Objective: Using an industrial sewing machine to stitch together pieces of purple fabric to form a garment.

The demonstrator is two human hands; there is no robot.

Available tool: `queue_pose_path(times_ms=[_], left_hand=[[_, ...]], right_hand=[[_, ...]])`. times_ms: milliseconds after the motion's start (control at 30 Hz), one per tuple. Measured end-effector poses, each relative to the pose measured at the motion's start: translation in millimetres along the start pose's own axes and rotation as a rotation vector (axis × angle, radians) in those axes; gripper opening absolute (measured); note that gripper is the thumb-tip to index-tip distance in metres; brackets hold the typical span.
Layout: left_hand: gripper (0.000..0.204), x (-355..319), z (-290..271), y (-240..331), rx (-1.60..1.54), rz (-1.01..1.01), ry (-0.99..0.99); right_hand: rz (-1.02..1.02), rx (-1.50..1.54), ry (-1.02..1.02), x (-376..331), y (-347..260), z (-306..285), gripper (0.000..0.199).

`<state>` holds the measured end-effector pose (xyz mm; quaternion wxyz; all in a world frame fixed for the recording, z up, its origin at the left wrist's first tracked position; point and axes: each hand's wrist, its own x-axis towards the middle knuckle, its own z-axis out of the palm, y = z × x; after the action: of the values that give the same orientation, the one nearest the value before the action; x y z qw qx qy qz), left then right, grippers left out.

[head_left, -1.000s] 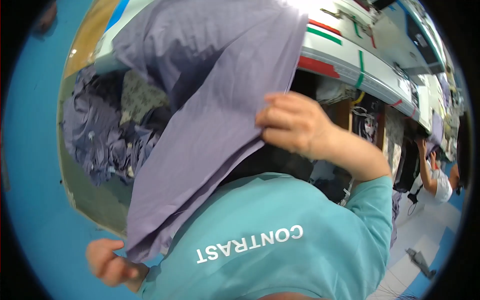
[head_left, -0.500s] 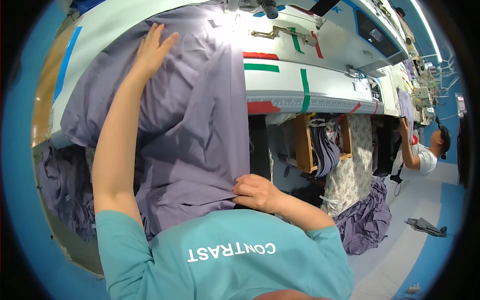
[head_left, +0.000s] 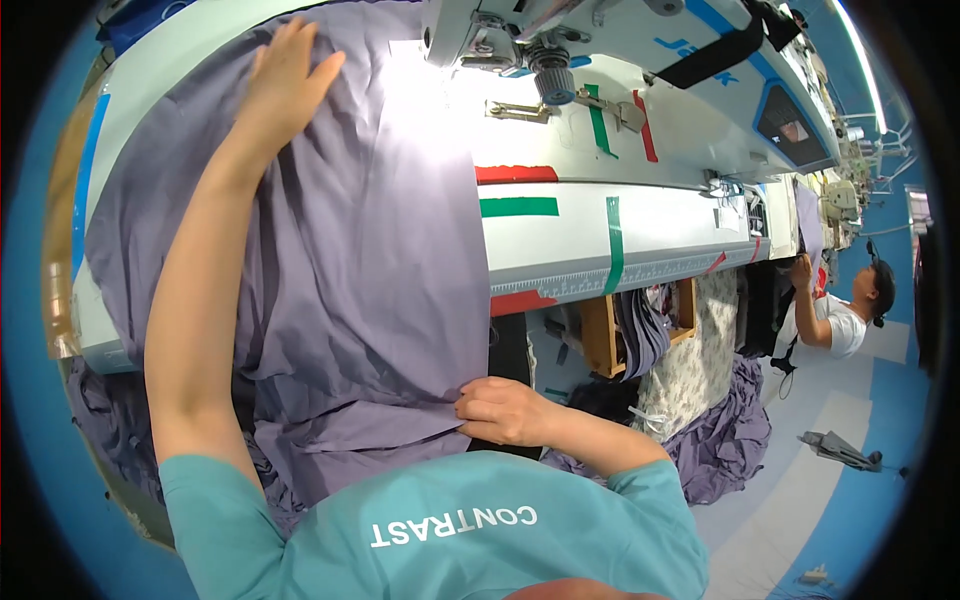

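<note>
Your left hand (head_left: 285,80), at eleven o'clock, lies palm down on the purple cloth (head_left: 370,230), fingers extended and thumb held apart; it presses on the fabric without gripping it. Your right hand (head_left: 505,412), at six o'clock just below the centre, is closed, fingers curled over the cloth's near right edge, where a fold runs into the grip; the thumb is hidden.

The purple cloth fills the area around ten o'clock, spread over the white tabletop (head_left: 540,238) and hanging off its front edge toward your teal shirt (head_left: 450,520). Its right side runs fairly straight, and glare washes out the top there.

Between twelve and two o'clock is the sewing machine (head_left: 720,120), its dark ridged knob (head_left: 553,82) near the cloth. Red tape (head_left: 515,174) and green tape (head_left: 518,207) mark the table, and a ruler strip (head_left: 575,286) follows the front edge.

Between three and four o'clock, below the table, a wooden box (head_left: 602,345) holds purple strips (head_left: 640,335) beside floral fabric (head_left: 705,345). A crumpled purple heap (head_left: 725,440) sits at four o'clock; a co-worker (head_left: 845,322) is at three.
</note>
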<state>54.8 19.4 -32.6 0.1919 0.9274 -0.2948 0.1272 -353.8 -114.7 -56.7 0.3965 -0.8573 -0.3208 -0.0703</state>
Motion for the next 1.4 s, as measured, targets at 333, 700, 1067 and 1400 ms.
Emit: queue_pose_path(times_ms=[333, 700, 1067, 1400], left_hand=[[0.063, 62, 60, -6, 0.097, 0.120, 0.034], [0.088, 84, 8, 54, 0.014, -0.201, -0.235], [0.089, 117, 24, 33, 0.027, -0.145, -0.083], [0.049, 76, 31, 45, -0.191, 0.301, -0.085]], right_hand=[[-0.039, 0.001, 0.032, 22, 20, -16, 0.010], [-0.089, -0.022, -0.031, 32, 32, -28, 0.008], [-0.072, -0.030, -0.016, 40, 39, -35, 0.010], [-0.090, -0.126, -0.073, 37, 31, -28, 0.014]])
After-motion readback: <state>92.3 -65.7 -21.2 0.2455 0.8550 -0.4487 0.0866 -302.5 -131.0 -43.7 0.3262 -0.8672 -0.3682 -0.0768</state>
